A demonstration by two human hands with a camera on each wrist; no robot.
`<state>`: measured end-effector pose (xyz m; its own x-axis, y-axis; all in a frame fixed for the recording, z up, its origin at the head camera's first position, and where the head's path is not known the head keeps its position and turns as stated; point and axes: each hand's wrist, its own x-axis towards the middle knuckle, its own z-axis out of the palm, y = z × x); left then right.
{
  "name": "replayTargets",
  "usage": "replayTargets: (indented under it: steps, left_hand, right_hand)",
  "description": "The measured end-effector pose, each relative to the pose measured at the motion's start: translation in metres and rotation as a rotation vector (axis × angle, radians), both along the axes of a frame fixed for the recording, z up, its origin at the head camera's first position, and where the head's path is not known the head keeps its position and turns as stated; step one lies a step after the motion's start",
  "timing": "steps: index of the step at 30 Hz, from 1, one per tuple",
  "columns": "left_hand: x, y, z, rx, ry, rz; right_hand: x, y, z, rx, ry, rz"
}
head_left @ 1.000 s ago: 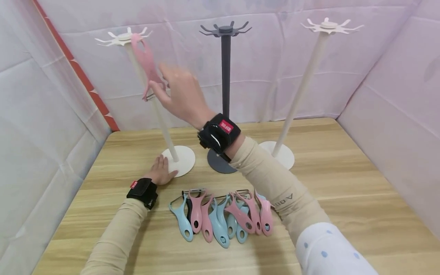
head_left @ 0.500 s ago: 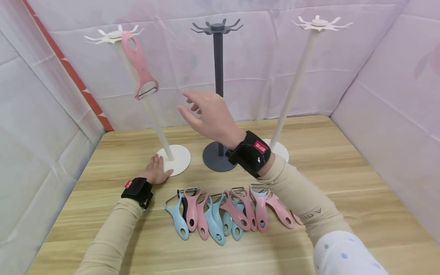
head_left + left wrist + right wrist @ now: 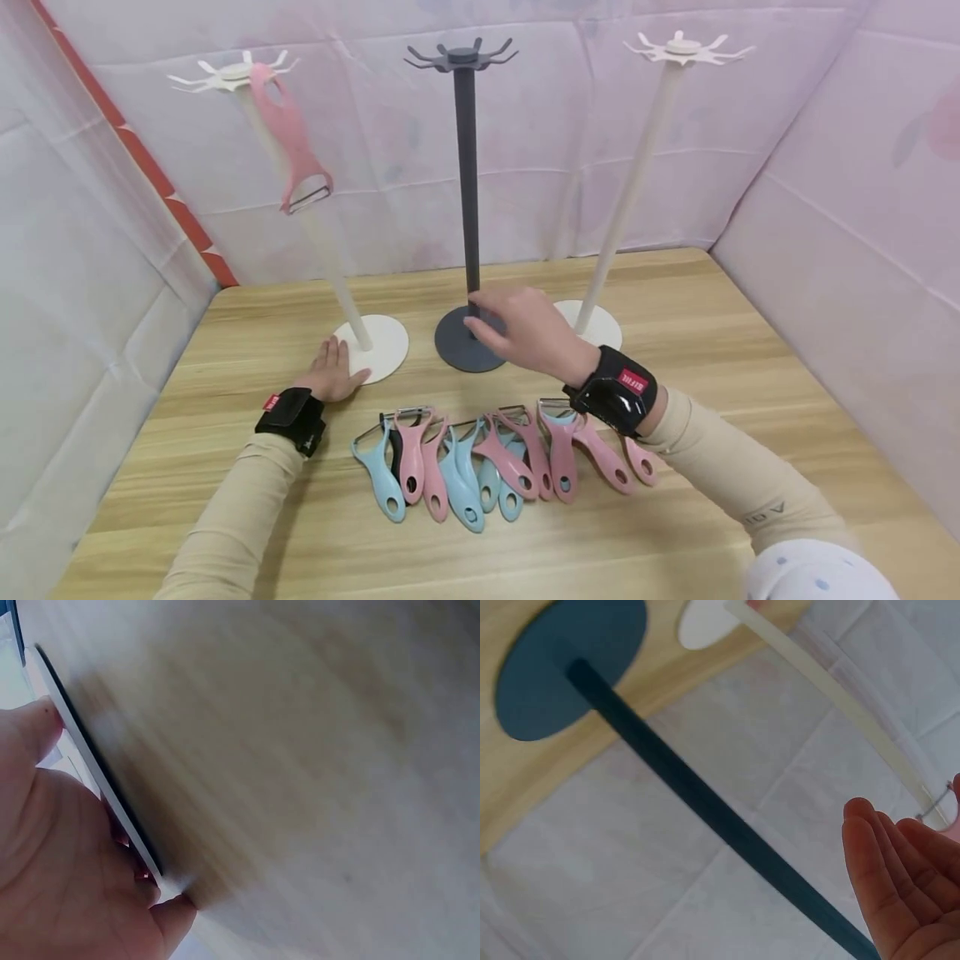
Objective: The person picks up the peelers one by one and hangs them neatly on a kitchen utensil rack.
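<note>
Fingers of my right hand (image 3: 528,333) hang straight and relaxed, holding nothing, with the tips just in front of the dark grey stand's pole (image 3: 467,175) above its round base (image 3: 468,339). The right wrist view shows those fingertips (image 3: 889,892) bare and loosely together, apart from the pole (image 3: 705,802). My wrist hovers over the right end of the row of peelers (image 3: 480,458) on the wooden table (image 3: 750,375), so a couple of pink ones lie partly under my sleeve.

My left hand (image 3: 330,379) lies flat on the table, fingers extended, pressing the edge of the left white stand's base (image 3: 372,348). In the left wrist view the thumb and palm (image 3: 67,870) sit against that thin disc (image 3: 97,787); the picture is blurred, so I would not swear how hard I press, but I judge the hand is there to steady the tall stand against tipping.

One pink peeler (image 3: 288,133) hangs by the hole in its handle from a hook of that stand's top, blade downward, just beside its pole. The rest, pink and light blue, lie fanned on the table with their blades pointing away from me, handles toward me within easy reach of either hand. A second white stand (image 3: 652,158) rises to the right, its hooks bare.
</note>
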<state>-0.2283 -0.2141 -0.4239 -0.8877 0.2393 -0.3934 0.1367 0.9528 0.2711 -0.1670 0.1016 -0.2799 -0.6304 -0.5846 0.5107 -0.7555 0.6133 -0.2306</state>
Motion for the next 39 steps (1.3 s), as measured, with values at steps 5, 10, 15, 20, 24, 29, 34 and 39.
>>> replayTargets:
  steps: [5, 10, 15, 20, 24, 29, 34, 39]
  left_hand:
    - [0.0, -0.002, 0.003, 0.019, 0.004, 0.006]
    - [0.004, 0.001, 0.009, 0.016, -0.004, 0.005]
    - [0.005, -0.002, 0.009, 0.023, -0.023, 0.021]
    - [0.0, -0.011, -0.004, 0.027, -0.01, 0.01]
    - [-0.004, -0.018, -0.012, 0.049, 0.006, 0.01]
    - [-0.002, -0.016, -0.006, 0.038, -0.008, 0.015]
    - [0.007, -0.008, 0.011, 0.029, -0.019, 0.006]
    - [0.008, -0.007, 0.011, 0.031, -0.016, 0.01]
  right_hand:
    - [0.011, 0.018, -0.023, 0.059, -0.058, 0.006]
    - [0.017, 0.044, -0.044, 0.169, -0.121, -0.043]
    - [0.022, 0.073, -0.063, 0.277, -0.23, -0.063]
    - [0.026, 0.1, -0.08, 0.33, -0.281, -0.004]
    - [0.029, 0.119, -0.089, 0.344, -0.296, 0.066]
    - [0.035, 0.136, -0.094, 0.36, -0.248, 0.136]
    - [0.041, 0.148, -0.098, 0.38, -0.173, 0.178]
    - [0.044, 0.157, -0.106, 0.468, -0.079, 0.187]
